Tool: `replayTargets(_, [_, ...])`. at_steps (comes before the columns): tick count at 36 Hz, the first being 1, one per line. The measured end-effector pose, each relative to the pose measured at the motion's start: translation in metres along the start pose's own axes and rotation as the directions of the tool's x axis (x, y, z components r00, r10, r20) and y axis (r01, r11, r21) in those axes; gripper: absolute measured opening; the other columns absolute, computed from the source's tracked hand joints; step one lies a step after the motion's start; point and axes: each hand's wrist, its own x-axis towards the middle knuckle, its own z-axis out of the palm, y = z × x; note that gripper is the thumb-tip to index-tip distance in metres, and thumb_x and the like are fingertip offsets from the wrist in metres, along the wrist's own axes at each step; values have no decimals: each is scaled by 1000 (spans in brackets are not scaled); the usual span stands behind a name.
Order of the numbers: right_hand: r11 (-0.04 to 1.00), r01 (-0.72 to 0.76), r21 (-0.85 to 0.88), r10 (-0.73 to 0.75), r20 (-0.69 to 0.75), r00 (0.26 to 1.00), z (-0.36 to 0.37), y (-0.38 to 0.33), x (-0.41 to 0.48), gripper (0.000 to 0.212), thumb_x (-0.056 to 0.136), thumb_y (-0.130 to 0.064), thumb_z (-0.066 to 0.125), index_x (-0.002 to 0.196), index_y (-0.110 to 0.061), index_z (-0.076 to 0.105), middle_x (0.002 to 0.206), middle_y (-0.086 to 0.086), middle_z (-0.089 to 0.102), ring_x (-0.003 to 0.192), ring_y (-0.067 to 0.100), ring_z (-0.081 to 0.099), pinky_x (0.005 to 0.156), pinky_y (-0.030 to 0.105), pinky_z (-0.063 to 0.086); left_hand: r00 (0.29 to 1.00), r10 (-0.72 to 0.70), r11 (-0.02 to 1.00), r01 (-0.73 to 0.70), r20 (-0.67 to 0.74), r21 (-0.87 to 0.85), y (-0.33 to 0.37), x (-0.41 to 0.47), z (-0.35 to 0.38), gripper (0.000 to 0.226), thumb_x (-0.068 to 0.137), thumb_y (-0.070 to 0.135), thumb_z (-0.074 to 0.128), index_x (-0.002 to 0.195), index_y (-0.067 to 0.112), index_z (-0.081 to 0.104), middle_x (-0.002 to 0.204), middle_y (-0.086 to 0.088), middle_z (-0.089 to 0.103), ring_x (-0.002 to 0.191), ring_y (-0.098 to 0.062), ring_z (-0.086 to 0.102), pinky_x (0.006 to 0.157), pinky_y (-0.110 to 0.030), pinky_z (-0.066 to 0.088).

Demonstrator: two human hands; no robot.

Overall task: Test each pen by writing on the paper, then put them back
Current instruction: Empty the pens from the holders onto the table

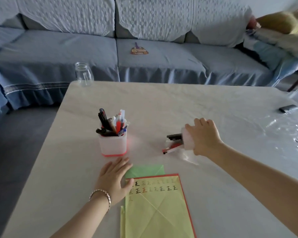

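Observation:
A white pen cup with a red base point(113, 146) stands upright near the table's middle, full of several pens point(111, 123). To its right my right hand point(204, 136) grips a second white cup point(187, 140) tipped on its side, mouth facing left. Black and red pens point(173, 142) stick out of it onto the table. A yellow-green sheet of paper point(155, 212) with rows of written marks lies at the near edge, on red and green sheets. My left hand point(114, 177) rests flat with fingers spread on the paper's upper left corner.
A clear glass jar point(84, 74) stands at the table's far left corner. A small dark object point(287, 108) lies at the far right beside crinkled clear plastic point(286, 129). Behind the white table point(179, 103) is a blue sofa point(93, 54) with a small paddle-shaped item point(138, 49) on it.

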Motion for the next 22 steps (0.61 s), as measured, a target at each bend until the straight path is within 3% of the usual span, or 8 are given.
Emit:
replayTargets(8, [988,-44,-149,61,113,992,-2,14,-10,77,76,-27,66,140,-18,23,138,12,28,130,30,28,109,40,22,1000,18,1000,-18,-12,-4,-3,1,5,50,75,50,42,111,26,65,124,7,60,120,-4,37,106,-16,5])
replayTargets(16, [982,-162,-100,179,192,965,15,32,-58,80,71,-34,70,137,-21,27,135,8,34,127,26,34,102,35,29,999,18,999,-19,29,27,-4,0,3,52,79,51,39,120,27,60,133,8,52,128,-6,32,106,-14,-6])
replayTargets(18, [979,-203,-5,202,147,968,19,35,-68,81,67,-35,70,136,-24,28,129,6,37,121,24,36,99,32,31,999,30,999,-31,33,26,-2,1,1,51,78,50,40,118,26,61,131,6,54,127,-6,33,106,-13,-4])
replayTargets(20, [945,-232,231,221,74,972,22,35,-75,80,63,-34,70,133,-26,32,125,3,38,118,24,37,98,32,30,999,43,999,-44,31,13,0,1,0,52,78,50,39,117,24,62,130,6,55,127,-5,31,105,-12,-3])
replayTargets(22, [795,-238,557,269,27,963,17,27,-78,83,60,-38,75,132,-27,34,125,1,41,118,23,39,98,33,31,999,53,998,-52,4,-27,-1,-1,1,57,79,52,34,121,24,59,136,7,48,132,-5,28,104,-10,-7])
